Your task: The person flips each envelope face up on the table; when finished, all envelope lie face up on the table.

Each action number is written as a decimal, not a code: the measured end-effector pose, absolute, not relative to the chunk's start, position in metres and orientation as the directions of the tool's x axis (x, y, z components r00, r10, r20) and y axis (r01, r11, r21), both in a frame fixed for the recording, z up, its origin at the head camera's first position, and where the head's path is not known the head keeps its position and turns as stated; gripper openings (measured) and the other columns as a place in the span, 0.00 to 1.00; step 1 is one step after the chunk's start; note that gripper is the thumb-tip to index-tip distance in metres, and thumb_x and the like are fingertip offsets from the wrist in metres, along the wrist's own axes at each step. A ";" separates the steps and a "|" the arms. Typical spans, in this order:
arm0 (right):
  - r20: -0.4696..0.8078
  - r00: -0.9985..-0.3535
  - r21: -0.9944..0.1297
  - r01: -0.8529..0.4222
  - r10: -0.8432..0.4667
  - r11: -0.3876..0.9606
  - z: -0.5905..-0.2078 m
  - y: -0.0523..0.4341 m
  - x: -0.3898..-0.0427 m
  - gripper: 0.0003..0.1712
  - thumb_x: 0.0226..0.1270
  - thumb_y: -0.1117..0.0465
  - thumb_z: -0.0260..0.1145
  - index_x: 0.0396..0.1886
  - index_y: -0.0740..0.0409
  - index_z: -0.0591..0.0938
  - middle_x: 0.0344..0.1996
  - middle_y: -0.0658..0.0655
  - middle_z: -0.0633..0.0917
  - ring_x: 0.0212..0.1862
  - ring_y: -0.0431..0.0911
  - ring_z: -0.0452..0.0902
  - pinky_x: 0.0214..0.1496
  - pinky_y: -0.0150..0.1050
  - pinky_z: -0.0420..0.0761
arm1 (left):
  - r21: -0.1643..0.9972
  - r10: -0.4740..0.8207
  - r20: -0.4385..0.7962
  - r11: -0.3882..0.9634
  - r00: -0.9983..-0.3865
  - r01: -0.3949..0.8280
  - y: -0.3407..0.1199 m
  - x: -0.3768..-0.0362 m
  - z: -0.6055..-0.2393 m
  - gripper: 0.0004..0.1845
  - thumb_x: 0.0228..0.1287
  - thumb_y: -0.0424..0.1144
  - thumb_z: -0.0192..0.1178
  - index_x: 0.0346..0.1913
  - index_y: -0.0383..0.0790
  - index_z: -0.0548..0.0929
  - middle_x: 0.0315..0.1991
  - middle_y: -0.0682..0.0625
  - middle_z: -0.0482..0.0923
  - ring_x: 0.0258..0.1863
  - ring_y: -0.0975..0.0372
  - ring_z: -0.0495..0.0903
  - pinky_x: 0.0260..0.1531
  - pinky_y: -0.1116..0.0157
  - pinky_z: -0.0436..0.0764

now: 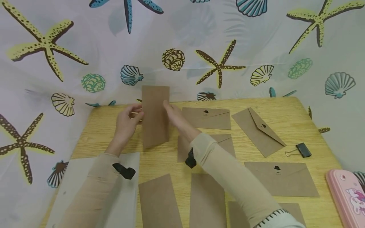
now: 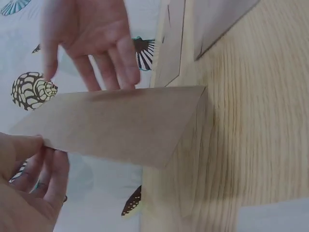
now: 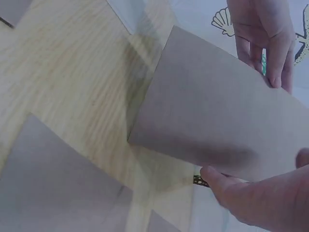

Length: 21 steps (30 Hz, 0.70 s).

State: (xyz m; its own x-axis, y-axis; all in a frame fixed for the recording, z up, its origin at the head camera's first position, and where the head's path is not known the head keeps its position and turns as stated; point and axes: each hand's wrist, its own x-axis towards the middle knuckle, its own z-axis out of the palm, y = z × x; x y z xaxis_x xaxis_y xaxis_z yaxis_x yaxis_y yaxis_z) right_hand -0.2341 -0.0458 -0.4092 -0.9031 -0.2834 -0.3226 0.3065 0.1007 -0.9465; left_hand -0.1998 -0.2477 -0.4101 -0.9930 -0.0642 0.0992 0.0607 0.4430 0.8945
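A plain brown paper envelope (image 1: 155, 117) stands upright near the back of the table, its blank face toward me. My left hand (image 1: 128, 122) pinches its left long edge between thumb and fingers, as the left wrist view also shows on the envelope (image 2: 116, 125). At the opposite edge is my right hand (image 1: 178, 118), its fingers extended behind the paper and its thumb lifted apart in the left wrist view. The right wrist view shows the envelope (image 3: 212, 106) between both hands, the right index fingertip close at its lower edge.
Several envelopes with flaps and a hat print, such as one envelope (image 1: 280, 180), lie right of the hands. Plain brown pieces (image 1: 159, 202) lie in front. White sheets (image 1: 125, 196) lie under the left forearm. A black binder clip (image 1: 303, 150) and pink case (image 1: 346, 196) are at right.
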 end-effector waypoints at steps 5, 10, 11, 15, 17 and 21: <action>-0.336 -0.892 -0.933 0.360 -0.303 -0.025 -0.395 -0.042 -0.238 0.46 0.83 0.30 0.37 0.86 0.55 0.55 0.80 0.70 0.65 0.80 0.63 0.64 0.82 0.51 0.67 | 0.761 -0.112 0.334 0.618 -0.936 0.198 -0.240 -0.194 -0.406 0.13 0.75 0.36 0.65 0.58 0.37 0.87 0.47 0.42 0.80 0.41 0.65 0.78 0.38 0.82 0.74; -0.337 -0.893 -0.915 0.386 -0.298 -0.121 -0.386 -0.040 -0.236 0.50 0.82 0.29 0.40 0.85 0.61 0.55 0.81 0.72 0.62 0.82 0.63 0.61 0.85 0.53 0.61 | 0.707 -0.128 0.455 0.653 -0.881 0.270 -0.234 -0.189 -0.405 0.09 0.72 0.32 0.67 0.52 0.38 0.90 0.42 0.42 0.82 0.38 0.68 0.78 0.36 0.85 0.73; -0.330 -0.898 -0.915 0.380 -0.291 -0.136 -0.384 -0.040 -0.236 0.50 0.82 0.29 0.41 0.85 0.61 0.56 0.81 0.72 0.63 0.82 0.62 0.62 0.85 0.53 0.62 | 0.702 -0.128 0.469 0.654 -0.874 0.281 -0.233 -0.188 -0.405 0.09 0.72 0.31 0.67 0.51 0.38 0.91 0.41 0.42 0.84 0.38 0.68 0.79 0.36 0.86 0.74; -0.283 -0.923 -0.929 0.332 -0.260 -0.166 -0.385 -0.037 -0.235 0.50 0.81 0.28 0.45 0.83 0.63 0.59 0.79 0.71 0.67 0.80 0.61 0.66 0.84 0.53 0.65 | 0.701 -0.134 0.489 0.648 -0.862 0.297 -0.233 -0.186 -0.407 0.08 0.72 0.31 0.67 0.50 0.37 0.91 0.43 0.41 0.86 0.40 0.64 0.82 0.37 0.87 0.75; -0.262 -0.932 -0.936 0.308 -0.249 -0.168 -0.388 -0.034 -0.234 0.49 0.80 0.29 0.47 0.81 0.63 0.62 0.77 0.70 0.69 0.79 0.61 0.67 0.83 0.54 0.66 | 0.707 -0.139 0.485 0.643 -0.863 0.294 -0.234 -0.185 -0.409 0.08 0.73 0.31 0.66 0.50 0.36 0.91 0.44 0.41 0.87 0.42 0.61 0.84 0.37 0.88 0.75; -0.225 -0.944 -0.960 0.257 -0.240 -0.112 -0.398 -0.031 -0.230 0.42 0.80 0.31 0.52 0.69 0.64 0.71 0.74 0.67 0.73 0.77 0.60 0.71 0.81 0.54 0.69 | 0.713 -0.146 0.468 0.646 -0.871 0.275 -0.239 -0.183 -0.414 0.08 0.74 0.31 0.65 0.49 0.35 0.90 0.46 0.40 0.88 0.44 0.53 0.87 0.39 0.88 0.75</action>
